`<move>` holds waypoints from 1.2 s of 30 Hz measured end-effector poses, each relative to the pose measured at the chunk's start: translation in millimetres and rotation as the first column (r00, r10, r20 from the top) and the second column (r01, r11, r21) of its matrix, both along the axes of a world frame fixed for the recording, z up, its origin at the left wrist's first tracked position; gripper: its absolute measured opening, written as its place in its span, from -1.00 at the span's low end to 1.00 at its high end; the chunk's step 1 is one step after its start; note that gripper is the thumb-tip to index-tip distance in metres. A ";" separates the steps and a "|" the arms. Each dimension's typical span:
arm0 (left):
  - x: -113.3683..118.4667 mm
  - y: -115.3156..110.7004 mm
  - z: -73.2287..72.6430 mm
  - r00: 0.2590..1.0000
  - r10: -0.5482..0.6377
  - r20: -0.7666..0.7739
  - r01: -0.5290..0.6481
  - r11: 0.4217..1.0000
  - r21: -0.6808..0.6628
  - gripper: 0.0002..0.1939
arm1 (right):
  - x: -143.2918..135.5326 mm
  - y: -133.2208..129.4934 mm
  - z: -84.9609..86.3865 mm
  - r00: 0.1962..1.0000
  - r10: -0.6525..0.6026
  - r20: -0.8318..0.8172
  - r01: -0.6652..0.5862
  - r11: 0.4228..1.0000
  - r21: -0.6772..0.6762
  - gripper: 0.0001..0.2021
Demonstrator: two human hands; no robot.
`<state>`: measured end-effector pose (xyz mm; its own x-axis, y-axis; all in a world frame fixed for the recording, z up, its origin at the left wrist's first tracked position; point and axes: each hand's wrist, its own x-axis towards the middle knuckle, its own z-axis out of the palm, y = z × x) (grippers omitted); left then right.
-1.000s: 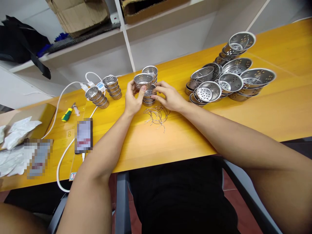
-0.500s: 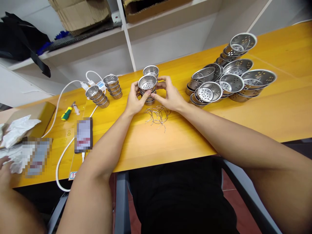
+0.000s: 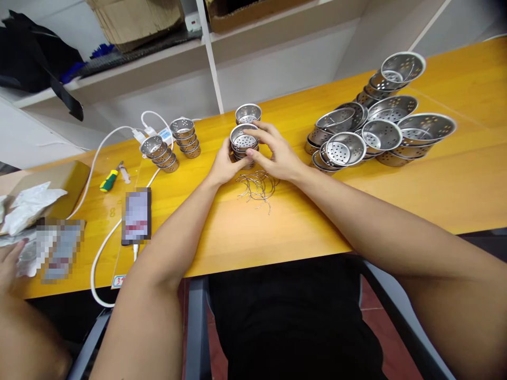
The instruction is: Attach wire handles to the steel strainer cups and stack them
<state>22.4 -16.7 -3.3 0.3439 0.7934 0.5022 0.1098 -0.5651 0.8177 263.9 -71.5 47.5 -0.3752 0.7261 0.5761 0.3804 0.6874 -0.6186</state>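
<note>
Front cup stack (image 3: 244,141): perforated metal cups, nested upright on the desk (image 3: 301,221), between the two hands, before the person.
Left hand (image 3: 226,162): curled about the stack's left side, thumb across its front.
Right hand (image 3: 279,153): fingers bent over the top rim, thumb to the front wall, a gap between them; whether it grips or only rests, cannot tell.
Handling: probably light, thin-walled and stiff; smooth metal may slip a little, and nested cups may jam; hardly fragile, though a rim could dent.
Best hold: likely the top cup's side walls just below the rim, from opposite sides, lower cups steadied.
Rear cup stack (image 3: 248,113): upright, just behind the front one.
Wire pieces (image 3: 257,187): thin, curved, in a loose tangle nearer the person; likely springy, best pinched singly.
Right-hand cup group (image 3: 348,148): many cups, some tilted, well apart from the hands.
</note>
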 end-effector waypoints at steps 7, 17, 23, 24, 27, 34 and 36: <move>3.5 -1.3 2.6 0.999 0.019 -0.046 -0.019 1.000 -0.004 0.07 | -1.2 6.1 7.8 0.996 0.030 0.088 -0.030 1.000 -0.002 -0.53; 2.4 -3.2 7.5 0.998 0.004 -0.062 -0.004 1.000 0.008 0.02 | 4.1 12.2 19.7 0.984 0.059 0.165 -0.054 0.998 -0.038 -0.61; 1.9 -6.9 7.9 0.994 0.000 -0.108 -0.003 0.999 -0.033 0.09 | 5.4 6.9 15.7 0.983 0.039 0.180 -0.032 0.999 -0.041 -0.47; 1.5 -7.2 7.6 0.993 0.001 -0.117 -0.005 0.999 -0.039 0.10 | 5.3 5.7 12.2 0.986 0.041 0.161 -0.035 0.999 -0.036 -0.41; -2.0 -6.4 7.7 0.993 0.015 -0.119 -0.021 0.998 -0.054 0.09 | 5.0 4.0 1.5 0.993 0.053 0.107 -0.051 0.998 -0.020 -0.06; -22.9 2.9 9.1 0.977 0.133 -0.167 -0.132 0.991 0.011 -0.10 | 7.0 6.9 -3.0 0.992 0.079 0.094 -0.081 0.996 0.022 0.08; -26.2 5.6 7.4 0.962 0.202 -0.184 -0.196 0.979 0.051 -0.09 | 6.9 6.3 -2.4 0.991 0.086 0.100 -0.088 0.996 0.021 0.05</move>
